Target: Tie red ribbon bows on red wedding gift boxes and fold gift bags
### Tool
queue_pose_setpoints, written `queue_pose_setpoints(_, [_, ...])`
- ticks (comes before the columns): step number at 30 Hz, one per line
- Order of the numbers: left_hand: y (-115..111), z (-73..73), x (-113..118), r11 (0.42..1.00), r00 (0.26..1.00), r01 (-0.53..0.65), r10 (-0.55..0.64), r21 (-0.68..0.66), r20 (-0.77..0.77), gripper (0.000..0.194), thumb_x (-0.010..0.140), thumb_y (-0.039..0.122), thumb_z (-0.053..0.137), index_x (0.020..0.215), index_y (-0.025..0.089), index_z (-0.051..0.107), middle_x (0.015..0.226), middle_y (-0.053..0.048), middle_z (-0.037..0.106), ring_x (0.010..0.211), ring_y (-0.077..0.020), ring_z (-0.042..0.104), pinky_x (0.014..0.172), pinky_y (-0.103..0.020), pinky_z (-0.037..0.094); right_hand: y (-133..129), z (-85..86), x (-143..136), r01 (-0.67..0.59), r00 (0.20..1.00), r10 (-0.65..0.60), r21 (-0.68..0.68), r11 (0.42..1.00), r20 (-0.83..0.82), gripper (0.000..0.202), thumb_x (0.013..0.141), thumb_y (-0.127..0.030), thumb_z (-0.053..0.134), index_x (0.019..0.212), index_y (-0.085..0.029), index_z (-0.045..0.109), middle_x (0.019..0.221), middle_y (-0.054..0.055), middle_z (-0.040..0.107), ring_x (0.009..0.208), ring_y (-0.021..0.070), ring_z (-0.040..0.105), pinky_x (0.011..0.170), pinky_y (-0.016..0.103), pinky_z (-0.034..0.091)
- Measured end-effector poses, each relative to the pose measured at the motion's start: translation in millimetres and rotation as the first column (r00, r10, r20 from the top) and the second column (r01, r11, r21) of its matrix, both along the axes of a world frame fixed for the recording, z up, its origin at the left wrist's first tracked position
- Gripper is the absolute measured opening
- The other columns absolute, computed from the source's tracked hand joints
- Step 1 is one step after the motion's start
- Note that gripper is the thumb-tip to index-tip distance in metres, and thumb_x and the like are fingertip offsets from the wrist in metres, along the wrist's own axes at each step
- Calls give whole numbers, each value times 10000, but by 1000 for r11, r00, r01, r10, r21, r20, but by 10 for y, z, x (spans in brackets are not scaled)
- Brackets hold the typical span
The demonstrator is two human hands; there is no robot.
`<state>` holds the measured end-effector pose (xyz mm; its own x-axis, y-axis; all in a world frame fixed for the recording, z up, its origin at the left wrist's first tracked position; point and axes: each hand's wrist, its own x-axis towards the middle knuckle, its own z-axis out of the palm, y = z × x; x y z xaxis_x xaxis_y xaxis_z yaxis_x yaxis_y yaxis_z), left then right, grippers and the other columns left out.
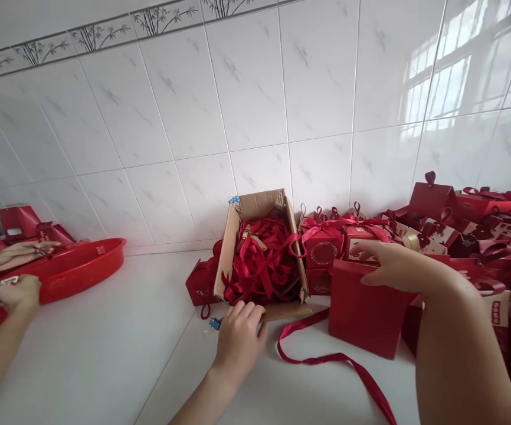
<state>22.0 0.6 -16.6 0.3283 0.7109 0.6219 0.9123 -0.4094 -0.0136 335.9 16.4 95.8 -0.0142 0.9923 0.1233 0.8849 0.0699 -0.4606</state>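
Note:
A cardboard box [221, 260] full of loose red ribbons [262, 260] stands against the tiled wall. At its near edge is my left hand [240, 333], its fingers curled over the lowered front flap [284, 311]. Further right, my right hand [390, 265] reaches over a large plain red box [366, 313], fingers spread and partly bent near its top edge; whether it grips the box is unclear. A long red ribbon [321, 359] winds across the table in front. Beside the front flap sits a blue clip [215, 323], and another blue clip [233, 200] is on the box's back corner.
Many red gift boxes [432, 203] with ribbon loops crowd the right side. A small red box [200, 283] lies left of the cardboard box. At the far left, another person's hands [23, 290] work beside a red plastic basin [81, 271] on the white table [118, 348].

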Motion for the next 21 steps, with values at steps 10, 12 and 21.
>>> queue_pose_setpoints(10, [-182,53,112,968,996,-9,-14,-252,-89,325,856,198,453,1125,195,636,957,-77,618,902,-262,551,808,-436,481,-432,149,-851,-153,980,79,432,889,183,492,830,-407,519,1313,-316,534,1396,42,494,1284,321,419,1011,509,405])
queue_pose_setpoints(12, [-204,60,125,959,997,-22,1,-282,-74,267,863,223,446,1029,200,653,980,-81,611,929,-275,553,816,-449,483,-499,159,-1126,-237,965,163,410,881,207,490,843,-379,513,1327,-303,532,1432,43,461,1316,312,389,1049,495,372])
queue_pose_setpoints(21, [-196,-16,102,851,1000,-20,16,-525,-11,473,841,186,412,1301,175,523,1310,-132,558,1236,-346,472,1053,-514,357,-20,128,-2102,-341,939,322,219,914,118,616,821,-243,513,1426,-243,397,1098,96,690,1040,282,616,911,432,448])
